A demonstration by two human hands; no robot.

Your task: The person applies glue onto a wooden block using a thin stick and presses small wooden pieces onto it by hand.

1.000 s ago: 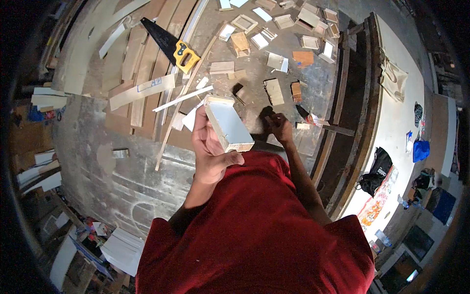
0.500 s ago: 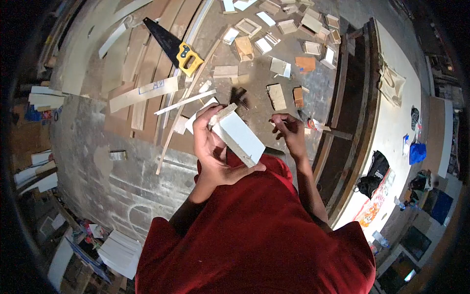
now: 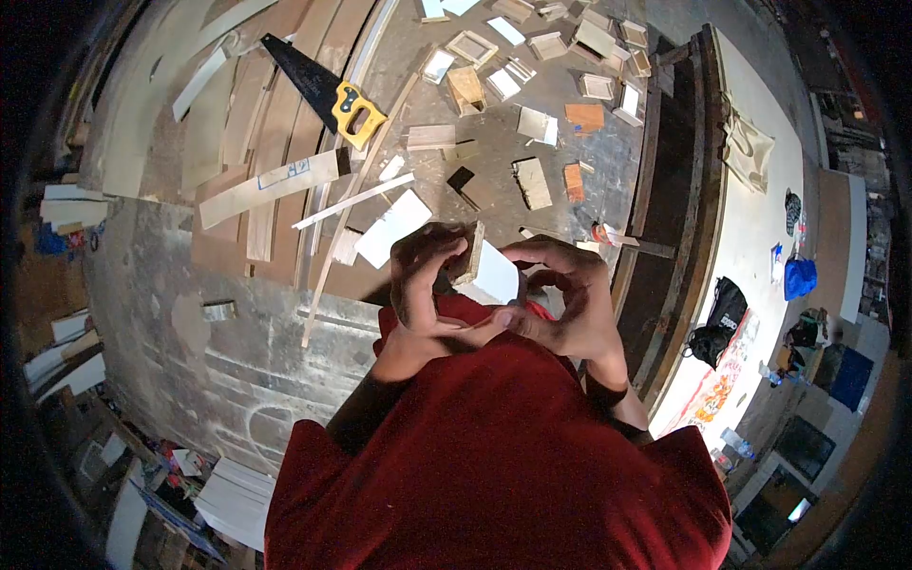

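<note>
In front of my chest I hold a small wooden box point(image 3: 496, 275) with a smooth white face and a rough, pale wooden edge. My left hand point(image 3: 418, 299) wraps around its left side, fingers curled over the far edge and thumb along the near edge. On the right end, my right hand point(image 3: 575, 304) closes on the box with thumb and fingers bent. The hands hide part of the box, and anything small between the right fingertips cannot be made out. Beyond the hands lie a white board point(image 3: 394, 228) and a pale wooden block point(image 3: 532, 183).
A yellow-handled saw point(image 3: 356, 112) lies on long planks at the upper left. Several small wooden boxes and frames point(image 3: 472, 47) are scattered ahead. A thin wooden strip point(image 3: 353, 201) lies left of the hands. On the right stands a long white-topped table point(image 3: 708, 285) with bags on it.
My right hand has moved left from beside the box and now grips its right end. The box has turned, showing less of its white face.
</note>
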